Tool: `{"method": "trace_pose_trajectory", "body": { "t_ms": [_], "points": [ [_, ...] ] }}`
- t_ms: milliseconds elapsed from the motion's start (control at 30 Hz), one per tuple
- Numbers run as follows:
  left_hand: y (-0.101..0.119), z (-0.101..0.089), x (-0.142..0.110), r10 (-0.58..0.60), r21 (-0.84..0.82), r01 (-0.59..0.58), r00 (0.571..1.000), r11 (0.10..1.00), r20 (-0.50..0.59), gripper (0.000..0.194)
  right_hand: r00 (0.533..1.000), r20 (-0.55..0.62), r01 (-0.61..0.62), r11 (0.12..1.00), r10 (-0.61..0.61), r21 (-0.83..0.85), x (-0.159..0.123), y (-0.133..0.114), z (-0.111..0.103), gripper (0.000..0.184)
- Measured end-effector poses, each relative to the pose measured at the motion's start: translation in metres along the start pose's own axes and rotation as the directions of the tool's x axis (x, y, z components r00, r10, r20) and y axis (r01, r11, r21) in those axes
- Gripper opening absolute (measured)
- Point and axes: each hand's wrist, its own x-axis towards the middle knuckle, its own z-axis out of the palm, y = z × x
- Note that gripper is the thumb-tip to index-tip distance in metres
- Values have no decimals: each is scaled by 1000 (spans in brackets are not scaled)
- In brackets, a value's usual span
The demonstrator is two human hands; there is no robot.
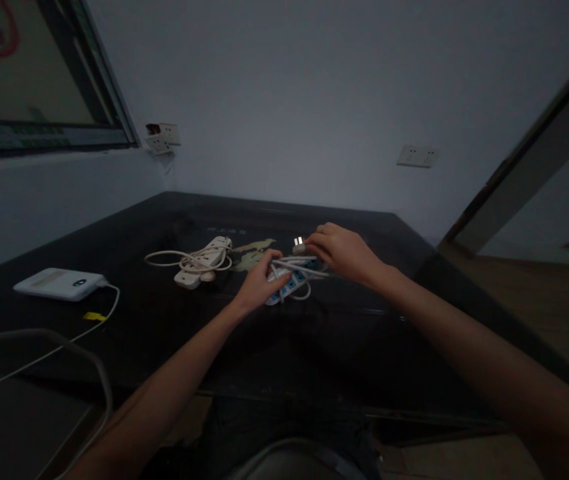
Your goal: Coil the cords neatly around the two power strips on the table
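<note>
Above the dark table, a power strip (292,285) with blue sockets has its white cord (300,263) looped around it. My left hand (260,283) is closed around the strip's left end, thumb across the front and fingers behind. At the strip's far right side, my right hand (342,250) pinches a plug (299,246) whose bright metal prongs point up and away. The cord runs between the two hands. To the left lies a second white power strip (209,257), wrapped in its own cord, touched by neither hand.
A white power bank (59,283) with a cable lies on the table's left side, near a yellow tag (94,316). Behind the table (324,353) the wall carries a double socket (417,156). Other sockets (162,139) hang loose in the corner by the window.
</note>
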Motion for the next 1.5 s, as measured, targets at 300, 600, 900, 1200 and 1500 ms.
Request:
{"method": "trace_pose_trajectory", "body": {
  "t_ms": [300,600,900,1200,1500],
  "points": [
    [1,3,-2,-2,58,4,999,998,-35,41,980,111,175,978,-163,-115,9,-11,-2,52],
    [4,1,-5,46,256,-31,998,966,-49,48,983,172,71,997,-66,-27,13,-19,-2,28],
    [8,-1,-6,95,203,-103,994,974,51,63,868,409,-18,803,-283,595,19,8,-9,19],
    [-6,6,0,-65,-82,70,996,994,59,51,941,315,-14,914,-125,406,6,-3,9,49],
    [1,10,-1,-211,-376,245,969,894,129,50,977,79,179,959,-200,221,5,-13,18,28]
  ]
}}
